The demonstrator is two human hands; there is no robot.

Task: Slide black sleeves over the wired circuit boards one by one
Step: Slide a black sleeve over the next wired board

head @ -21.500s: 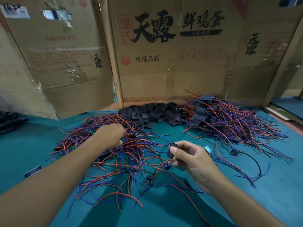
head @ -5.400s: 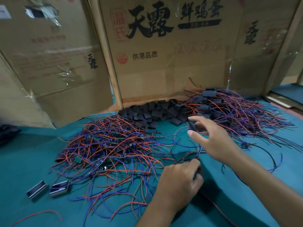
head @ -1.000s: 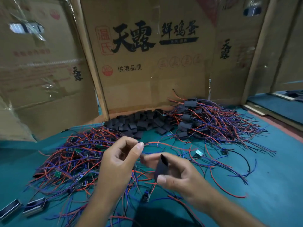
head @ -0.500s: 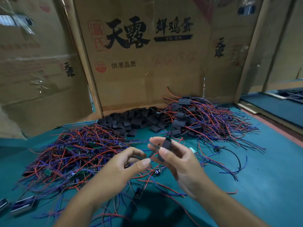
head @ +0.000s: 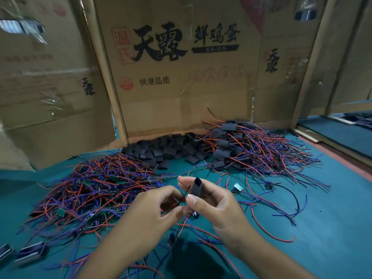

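Right hand (head: 213, 200): pinching a black sleeve (head: 196, 186) upright, near centre
Left hand (head: 159, 208): pinching red wire (head: 184, 196) beside the sleeve
Risk: loose wire ends could miss or snag the sleeve mouth; board hidden

The middle cardboard box (head: 181, 93) standing behind the bench bears large black characters 天露, with 温氏 in a red seal-like frame to their left. To the right stands 鲜鸡蛋 over a black bar whose small print is unreadable. Lower down, 供港品质 sits beside a round red stamp. 天露 also runs vertically on the left box (head: 50, 87) and on the right panel (head: 281, 77).
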